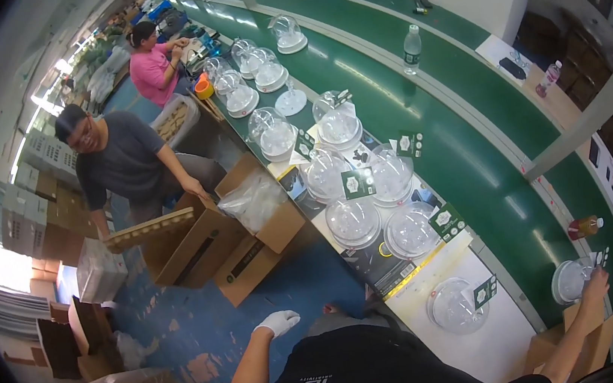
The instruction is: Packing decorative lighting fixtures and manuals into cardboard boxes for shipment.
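Observation:
My right hand (597, 282) reaches out to the far right and grips the rim of a clear plastic dome on a white base (570, 279), which sits on the green conveyor belt (486, 171). A small dark green tag (601, 258) sticks up beside my fingers. My left hand (280, 321), in a white glove, hangs over the blue floor to my left and holds nothing. Another clear dome with a green tag (456, 306) lies on the white table (490, 344) in front of me.
Several more clear domes (355, 220) crowd the table further up. Open cardboard boxes (199, 245) stand on the floor, with a person in a grey shirt (125, 159) at them and one in pink (150, 69) beyond. Bottles (411, 49) (586, 226) stand by the belt.

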`<state>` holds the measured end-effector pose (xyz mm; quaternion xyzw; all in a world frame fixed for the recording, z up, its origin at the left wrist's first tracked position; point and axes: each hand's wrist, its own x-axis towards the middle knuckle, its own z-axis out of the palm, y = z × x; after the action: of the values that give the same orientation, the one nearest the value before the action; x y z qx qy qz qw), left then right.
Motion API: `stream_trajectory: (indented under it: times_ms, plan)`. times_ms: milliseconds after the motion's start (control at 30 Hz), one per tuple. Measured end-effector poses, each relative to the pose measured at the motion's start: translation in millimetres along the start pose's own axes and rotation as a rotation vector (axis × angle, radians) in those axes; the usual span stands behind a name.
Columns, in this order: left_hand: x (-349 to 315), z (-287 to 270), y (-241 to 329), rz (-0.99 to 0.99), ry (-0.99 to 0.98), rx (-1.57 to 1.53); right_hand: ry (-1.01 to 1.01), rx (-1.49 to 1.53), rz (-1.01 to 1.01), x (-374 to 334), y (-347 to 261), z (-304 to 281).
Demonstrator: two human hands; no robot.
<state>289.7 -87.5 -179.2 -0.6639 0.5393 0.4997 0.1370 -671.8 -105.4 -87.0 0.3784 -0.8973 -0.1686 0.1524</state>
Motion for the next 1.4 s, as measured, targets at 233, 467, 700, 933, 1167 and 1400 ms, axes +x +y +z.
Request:
stream_trajectory:
  times_ms: [233, 467, 700, 933, 1167, 1400]
  plan:
    - [10.8, -32.1, 41.7, 0.388, 0.152, 0.007, 0.502, 0.104, -0.067, -46.2, -23.1, -163.1]
    - [-30.5, -51.1, 214.1, 0.968, -0.033, -0.67, 0.895, 0.536, -0.393, -178.6, -124.5, -413.9]
    - [-48.1, -44.0, 281.8, 0.962, -0.941, -1.645, 0.757, 0.795, -0.707, -289.0, -241.1, -478.9]
    - [-67.9, -52.2, 215.0, 0.958, -1.231, -2.003, 0.602, 0.866, -0.989, -349.9, -292.2, -474.5]
    - [-43.0, -70.1, 171.1, 0.851, -0.694, -1.732, 0.522, 0.742, -1.11, -363.7, -308.2, -462.0]
    - [-32.3, -87.7, 174.5, 0.924, -0.045, -1.178, 0.514, 0.751, -1.175, -368.3, -325.9, -448.3]
